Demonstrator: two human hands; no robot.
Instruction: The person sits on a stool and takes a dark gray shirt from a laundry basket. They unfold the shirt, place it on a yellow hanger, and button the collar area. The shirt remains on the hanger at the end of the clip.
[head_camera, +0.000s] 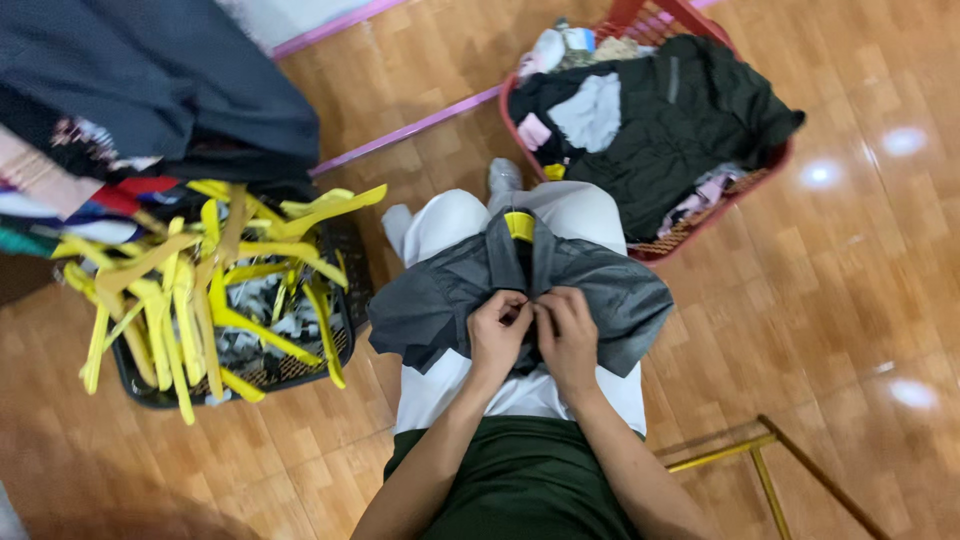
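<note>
Buttoning appears to be the step in hand, judged from the head view. A grey shirt (520, 290) is spread across the lap, already hung on a yellow hanger (519, 226) whose hook shows at the collar. The left hand (497, 335) and right hand (568, 335) are met at the placket, fingers pinched on the cloth just below the collar. A black crate of yellow hangers (215, 300) is seen at the left, a red basket (770, 165) heaped with dark clothes ahead. A firm pinch and a steady fabric edge are called for next.
</note>
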